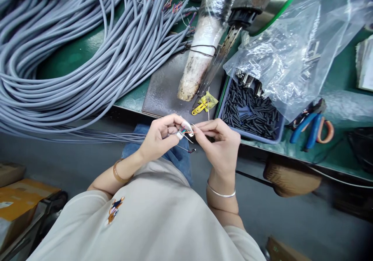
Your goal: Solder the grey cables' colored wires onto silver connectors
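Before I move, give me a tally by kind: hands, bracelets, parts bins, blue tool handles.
Hands: 2 (left hand, right hand)
Bracelets: 2 (brown band, silver band)
Parts bin: 1
Blue tool handles: 2
Total: 7
The thin wires between the hands are too fine to count, so left out.

a green table [346,156] bears coiled grey cables [96,86], a dark plate [166,86], a blue tray [278,134] and blue-handled pliers [310,127].
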A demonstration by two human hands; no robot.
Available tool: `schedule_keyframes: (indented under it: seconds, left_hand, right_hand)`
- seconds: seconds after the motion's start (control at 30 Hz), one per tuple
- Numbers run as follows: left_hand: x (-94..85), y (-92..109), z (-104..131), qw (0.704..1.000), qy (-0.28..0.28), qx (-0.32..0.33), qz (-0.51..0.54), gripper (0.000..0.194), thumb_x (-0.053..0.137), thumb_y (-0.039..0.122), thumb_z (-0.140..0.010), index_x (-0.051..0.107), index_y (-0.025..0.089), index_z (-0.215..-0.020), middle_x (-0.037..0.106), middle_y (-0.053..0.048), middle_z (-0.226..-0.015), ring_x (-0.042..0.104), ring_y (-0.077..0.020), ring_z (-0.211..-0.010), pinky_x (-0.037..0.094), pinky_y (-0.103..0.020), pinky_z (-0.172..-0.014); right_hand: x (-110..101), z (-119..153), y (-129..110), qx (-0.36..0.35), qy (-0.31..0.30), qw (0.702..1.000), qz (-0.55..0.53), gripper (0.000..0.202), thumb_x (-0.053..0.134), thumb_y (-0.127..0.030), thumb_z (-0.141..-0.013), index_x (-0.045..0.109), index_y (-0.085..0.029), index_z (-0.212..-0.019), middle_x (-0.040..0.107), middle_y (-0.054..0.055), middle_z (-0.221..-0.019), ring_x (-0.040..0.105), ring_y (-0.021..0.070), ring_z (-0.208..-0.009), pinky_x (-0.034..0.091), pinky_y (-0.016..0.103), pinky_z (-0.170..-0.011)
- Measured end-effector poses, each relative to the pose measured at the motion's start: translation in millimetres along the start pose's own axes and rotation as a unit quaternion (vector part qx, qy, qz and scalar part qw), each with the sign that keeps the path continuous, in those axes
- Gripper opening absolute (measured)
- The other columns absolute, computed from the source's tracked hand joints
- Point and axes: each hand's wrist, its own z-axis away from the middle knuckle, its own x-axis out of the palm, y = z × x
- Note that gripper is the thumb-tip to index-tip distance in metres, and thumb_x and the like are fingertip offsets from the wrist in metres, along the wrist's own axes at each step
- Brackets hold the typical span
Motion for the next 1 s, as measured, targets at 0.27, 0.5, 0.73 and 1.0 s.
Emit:
schedule_keyframes:
  seconds: [0.27,0.5,0.73,1.0]
  left_hand:
    - [-7.2,-6,7,0.994,-0.011,-0.064,0.087,0.020,0.075,0.025,-0.076,0.065,0.018,-0.092,0.055,0.007,-0.059,0.038,-0.0032,-0.039,0.029,-0.017,-0.038]
    - [-2.5,-8,14,1.000,0.012,-0.021,-0.008,0.020,0.083,0.024,-0.077,0.069,0.014,-0.087,0.067,0.000,-0.075,0.058,-0.0061,-0.062,0.048,-0.016,-0.060]
    - [-16.6,-16,7,0.974,-0.010,-0.142,0.179,0.041,0.087,0.037,-0.069,0.052,0.020,-0.079,0.064,0.003,-0.065,0.040,-0.0029,-0.037,0.027,-0.018,-0.037]
    - [-29.3,-18,13,0.977,0.002,-0.093,0.192,0.046,0.077,0.038,-0.056,0.036,0.018,-0.049,0.047,0.000,-0.044,0.044,-0.0091,-0.039,0.025,-0.021,-0.036]
  right_hand:
    - [-13,11,-18,-0.044,0.013,0.994,0.095,0.007,0.071,-0.024,-0.092,0.075,-0.023,-0.098,0.048,-0.010,-0.054,0.039,0.0038,-0.041,0.031,0.020,-0.042]
    - [-4,5,-25,-0.141,-0.034,0.976,0.160,0.010,0.070,-0.018,-0.090,0.068,-0.020,-0.081,0.051,-0.010,-0.054,0.037,0.0027,-0.043,0.032,0.021,-0.047]
    - [-3,2,-19,-0.073,0.170,0.982,-0.034,0.007,0.066,-0.029,-0.093,0.071,-0.024,-0.095,0.054,-0.007,-0.060,0.042,0.0066,-0.043,0.029,0.023,-0.040]
    - [1,21,-15,-0.110,0.219,0.969,-0.025,0.021,0.072,-0.018,-0.091,0.073,-0.027,-0.111,0.078,-0.001,-0.079,0.073,0.0152,-0.060,0.054,0.027,-0.050]
